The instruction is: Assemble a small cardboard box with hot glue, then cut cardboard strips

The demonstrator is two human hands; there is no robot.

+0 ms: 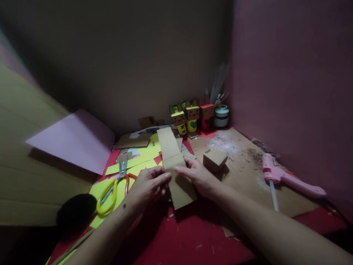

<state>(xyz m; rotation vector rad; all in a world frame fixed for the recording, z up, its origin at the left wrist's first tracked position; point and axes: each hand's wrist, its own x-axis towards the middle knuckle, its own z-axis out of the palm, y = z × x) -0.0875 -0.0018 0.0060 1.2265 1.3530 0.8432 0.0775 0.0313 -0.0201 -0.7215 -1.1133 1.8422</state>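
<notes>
Left hand [153, 179] pinches the near edge of a creased cardboard strip [168, 144] at the centre of the frame; from where I stand, the right hand [198, 176] grips its other edge, thumb on top. Yellow-and-red-handled scissors [122, 173] lie to the left, a cardboard block [215, 159] just right, a pink glue gun [282, 176] at far right. 3 box-headed figures [192, 113] stand upper centre.
</notes>
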